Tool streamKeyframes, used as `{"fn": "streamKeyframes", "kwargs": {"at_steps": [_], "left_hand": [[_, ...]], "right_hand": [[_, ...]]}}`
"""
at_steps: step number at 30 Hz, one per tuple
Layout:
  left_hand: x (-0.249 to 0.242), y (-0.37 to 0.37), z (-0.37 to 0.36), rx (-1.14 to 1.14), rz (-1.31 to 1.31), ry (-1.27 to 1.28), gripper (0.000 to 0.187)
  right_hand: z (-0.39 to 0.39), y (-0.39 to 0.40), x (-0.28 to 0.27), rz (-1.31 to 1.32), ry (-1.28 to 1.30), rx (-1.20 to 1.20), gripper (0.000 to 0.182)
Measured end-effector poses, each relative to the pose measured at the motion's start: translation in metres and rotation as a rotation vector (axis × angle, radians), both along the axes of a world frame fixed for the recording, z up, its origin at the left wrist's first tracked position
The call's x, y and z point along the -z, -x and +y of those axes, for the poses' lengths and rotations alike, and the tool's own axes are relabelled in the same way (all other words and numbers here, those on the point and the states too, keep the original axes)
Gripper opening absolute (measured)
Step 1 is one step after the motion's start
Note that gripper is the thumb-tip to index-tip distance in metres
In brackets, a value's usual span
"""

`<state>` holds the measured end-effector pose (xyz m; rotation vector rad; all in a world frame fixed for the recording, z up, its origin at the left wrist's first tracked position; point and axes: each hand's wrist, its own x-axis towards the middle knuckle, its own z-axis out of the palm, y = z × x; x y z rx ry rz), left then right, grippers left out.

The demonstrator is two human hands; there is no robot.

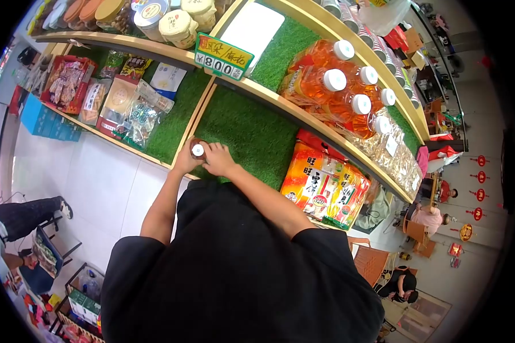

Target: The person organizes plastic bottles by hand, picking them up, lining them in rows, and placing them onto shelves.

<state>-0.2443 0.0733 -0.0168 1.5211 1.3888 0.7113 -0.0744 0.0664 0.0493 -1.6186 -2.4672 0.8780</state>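
My left hand (184, 160) is closed around a small brown bottle (197, 142) with a white cap, seen from above. From the other side my right hand (218, 159) grips the same bottle with its fingertips. Both hands are at the front edge of the lower shelf, beside the wooden divider (193, 123). Green artificial grass (240, 123) lines the shelf beyond them. Most of the bottle's body is hidden by my fingers.
Large orange bottles (315, 83) with white caps stand on the upper shelf. A price sign (223, 56) hangs on its edge. Packaged snacks (137, 117) lie to the left, rice cracker bags (326, 183) to the right. A person's leg (28, 216) shows at left.
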Motion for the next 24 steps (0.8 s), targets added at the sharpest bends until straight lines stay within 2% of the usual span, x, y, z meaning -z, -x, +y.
{"fn": "streamKeyframes", "kwargs": {"at_steps": [4,5,7,9,11,13,15,18,22,24], "left_hand": [[-0.037,0.002,-0.008,-0.073,-0.01,0.031,0.076],[-0.046,0.004,-0.009,-0.071,-0.001,-0.023,0.073],[-0.076,0.006,-0.005,-0.058,0.012,-0.083,0.07],[-0.126,0.008,-0.004,-0.079,0.047,-0.119,0.072],[-0.172,0.008,-0.003,-0.066,0.052,-0.128,0.074],[-0.218,0.003,0.0,-0.068,0.052,-0.148,0.076],[-0.264,-0.01,-0.001,-0.068,-0.121,-0.319,0.079],[-0.329,-0.034,-0.001,-0.009,-0.138,-0.284,0.076],[-0.387,-0.073,0.017,0.028,-0.242,-0.462,0.076],[-0.403,-0.092,0.032,0.0,-0.162,-0.539,0.077]], "right_hand": [[0.004,0.004,-0.005,0.039,-0.083,0.015,0.051],[0.006,0.002,-0.011,0.145,-0.117,0.028,0.045],[0.01,0.001,-0.041,0.247,-0.119,0.06,0.047],[0.008,0.003,-0.076,0.352,-0.113,0.099,0.049],[0.005,0.002,-0.111,0.57,-0.296,0.121,0.05],[0.005,-0.002,-0.162,0.565,-0.401,0.126,0.05],[0.004,-0.008,-0.222,0.521,-0.543,0.123,0.05],[0.003,-0.026,-0.303,0.422,-0.727,0.143,0.049],[0.016,-0.057,-0.355,0.391,-1.051,0.151,0.046],[0.033,-0.074,-0.365,0.41,-1.171,0.127,0.044]]}}
